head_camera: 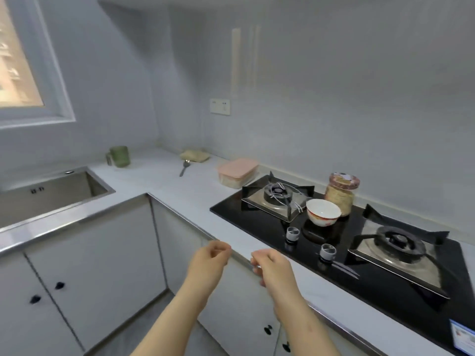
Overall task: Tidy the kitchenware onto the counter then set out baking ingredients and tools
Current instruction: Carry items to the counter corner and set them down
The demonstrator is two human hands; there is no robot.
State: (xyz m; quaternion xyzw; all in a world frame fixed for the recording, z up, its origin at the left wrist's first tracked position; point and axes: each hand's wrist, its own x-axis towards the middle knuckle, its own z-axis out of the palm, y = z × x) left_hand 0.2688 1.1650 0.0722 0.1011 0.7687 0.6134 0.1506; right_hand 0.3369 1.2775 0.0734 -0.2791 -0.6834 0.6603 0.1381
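Right, landmark for these notes: the stove (246,217).

Far left of the stove, the sink (51,194); I can make out nothing in it. Green cup (119,156) stands upright on the counter (154,181), well left of the stove, back by the wall. Spoon (185,167) lies flat between cup and stove, its bowl end at a yellowish cloth (194,155); touching or not, I cannot tell.

Left hand (212,258) hangs off the stove's left front corner, over the counter edge, fingers loosely curled, nothing in them. Pink-lidded container (237,172) sits on the counter just behind the stove's left back corner; tidied already, I judge. Right hand (268,263), beside the left and nearer the stove, is likewise loosely curled and empty. Both look poised between grasps.

On the stove itself, between the burners: white bowl (323,211), upright, just in front of a jar (340,194) with a patterned lid. Those two sit on the glass, not the counter, so I take them as still to move. The bowl lies nearest my right hand.
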